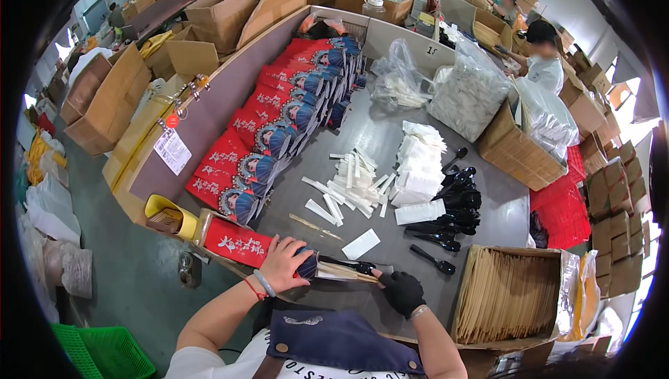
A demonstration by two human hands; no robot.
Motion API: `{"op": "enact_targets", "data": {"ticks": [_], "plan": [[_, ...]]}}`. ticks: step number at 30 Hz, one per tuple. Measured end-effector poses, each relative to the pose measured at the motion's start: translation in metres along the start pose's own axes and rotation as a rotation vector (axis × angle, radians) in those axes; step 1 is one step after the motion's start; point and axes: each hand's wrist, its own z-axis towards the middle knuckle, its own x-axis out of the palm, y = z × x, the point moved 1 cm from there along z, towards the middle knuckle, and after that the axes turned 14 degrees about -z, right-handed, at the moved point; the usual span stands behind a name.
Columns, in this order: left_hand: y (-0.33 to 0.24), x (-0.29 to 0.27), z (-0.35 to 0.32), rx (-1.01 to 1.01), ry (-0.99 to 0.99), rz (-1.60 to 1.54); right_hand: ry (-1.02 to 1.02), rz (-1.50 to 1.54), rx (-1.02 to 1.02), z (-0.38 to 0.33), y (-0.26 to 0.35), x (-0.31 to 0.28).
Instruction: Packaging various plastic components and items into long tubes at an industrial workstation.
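7 o'clock: left hand [284, 265] on red packet [233, 242] | 5 o'clock: gloved right hand [403, 293] at black spoon [364, 267] and pale sticks [355, 276] | 4 o'clock: boxed tan sticks [509, 299]

On the table [505, 205] before you, overlapping packets [275, 110] line the left partition [226, 103]. Right of them lie loose strips [354, 178], then a pile of sachets [419, 163], then spoons [456, 205]. Plastic bags [470, 89] stand behind the sachets. Under your left hand [284, 264], a single packet [233, 241] lies at the near edge; right of your right hand [403, 293], a carton [505, 343] holds sticks [512, 295].
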Motion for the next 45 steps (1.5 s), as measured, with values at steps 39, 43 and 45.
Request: {"op": "enact_targets", "data": {"ticks": [39,43,45], "plan": [[-0.055,-0.004,0.056,0.307,-0.004,-0.148,-0.375,0.375,1.053,-0.226,0.078,0.047],[-0.074,0.011,0.077,0.439,0.085,-0.159,-0.343,0.390,1.552,-0.324,0.141,0.140],[-0.077,0.008,0.079,0.458,0.092,-0.154,-0.138,0.567,1.882,-0.337,0.164,0.123]]}}
